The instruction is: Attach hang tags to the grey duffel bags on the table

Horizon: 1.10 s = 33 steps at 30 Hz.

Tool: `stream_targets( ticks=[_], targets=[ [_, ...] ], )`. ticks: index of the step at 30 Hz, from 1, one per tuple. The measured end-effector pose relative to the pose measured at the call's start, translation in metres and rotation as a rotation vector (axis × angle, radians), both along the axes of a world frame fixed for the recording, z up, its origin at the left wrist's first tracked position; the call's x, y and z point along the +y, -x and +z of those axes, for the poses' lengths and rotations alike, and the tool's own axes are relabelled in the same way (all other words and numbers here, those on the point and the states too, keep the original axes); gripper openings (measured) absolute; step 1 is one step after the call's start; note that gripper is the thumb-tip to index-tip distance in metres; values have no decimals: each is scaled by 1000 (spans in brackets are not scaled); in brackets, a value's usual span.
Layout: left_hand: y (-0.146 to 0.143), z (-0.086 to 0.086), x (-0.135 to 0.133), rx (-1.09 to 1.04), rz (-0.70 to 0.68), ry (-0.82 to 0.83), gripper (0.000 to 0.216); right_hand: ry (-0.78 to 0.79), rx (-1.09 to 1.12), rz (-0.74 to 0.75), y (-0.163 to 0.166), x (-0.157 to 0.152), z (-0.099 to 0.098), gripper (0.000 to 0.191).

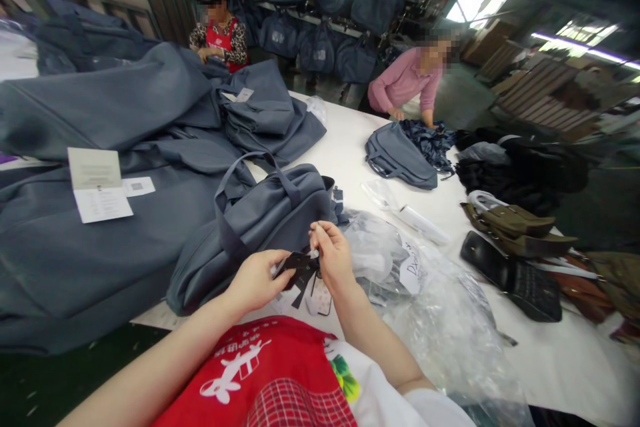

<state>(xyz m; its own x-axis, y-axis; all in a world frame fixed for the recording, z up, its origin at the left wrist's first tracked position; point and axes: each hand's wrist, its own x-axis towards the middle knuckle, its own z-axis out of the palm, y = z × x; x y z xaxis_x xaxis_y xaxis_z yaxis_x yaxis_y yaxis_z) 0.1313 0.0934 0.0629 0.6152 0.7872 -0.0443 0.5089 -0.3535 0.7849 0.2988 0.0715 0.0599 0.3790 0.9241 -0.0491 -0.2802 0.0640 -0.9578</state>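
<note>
My left hand [263,280] is closed on black hang tags [299,261], held low in front of the red apron. Just right of it, my right hand [333,253] has its fingertips pinched together near the tags' upper end; whatever thin piece they grip is too small to make out. Right behind both hands lies a blue-grey duffel bag [270,213] with its handles standing up. Below the tags, small white and black tags [319,297] rest on the white table [345,123].
Large blue-grey bags [165,193] pile up at left, one bearing an open white card [100,187]. Clear plastic bags [430,307] spread at right, near black and brown handbags [515,273]. Across the table, a person in pink [407,80] handles another bag; a second person [223,40] stands further left.
</note>
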Motion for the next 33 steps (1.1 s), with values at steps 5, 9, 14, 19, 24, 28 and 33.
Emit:
stream_targets(
  ticks=[5, 9, 14, 19, 24, 28, 33],
  targets=[
    [27, -2, 4, 299, 36, -633, 24, 110, 275, 297, -14, -9, 14, 20],
    [46, -7, 0, 258, 22, -877, 30, 170, 353, 380, -18, -17, 7, 24],
    [51, -8, -5, 223, -29, -871, 33, 297, 151, 538, -13, -22, 0, 33],
    [42, -17, -12, 92, -160, -840, 32, 400, -104, 505, 2, -27, 0, 43],
    [42, -16, -16, 71, -216, -733, 26, 392, 20, 437, 6, -31, -13, 44],
    [43, -9, -12, 55, -222, -702, 27, 407, 322, 427, 2, -33, -16, 35],
    [41, -7, -8, 109, -148, -1095, 26, 496, 621, 394, 4, -33, -13, 28]
  ],
)
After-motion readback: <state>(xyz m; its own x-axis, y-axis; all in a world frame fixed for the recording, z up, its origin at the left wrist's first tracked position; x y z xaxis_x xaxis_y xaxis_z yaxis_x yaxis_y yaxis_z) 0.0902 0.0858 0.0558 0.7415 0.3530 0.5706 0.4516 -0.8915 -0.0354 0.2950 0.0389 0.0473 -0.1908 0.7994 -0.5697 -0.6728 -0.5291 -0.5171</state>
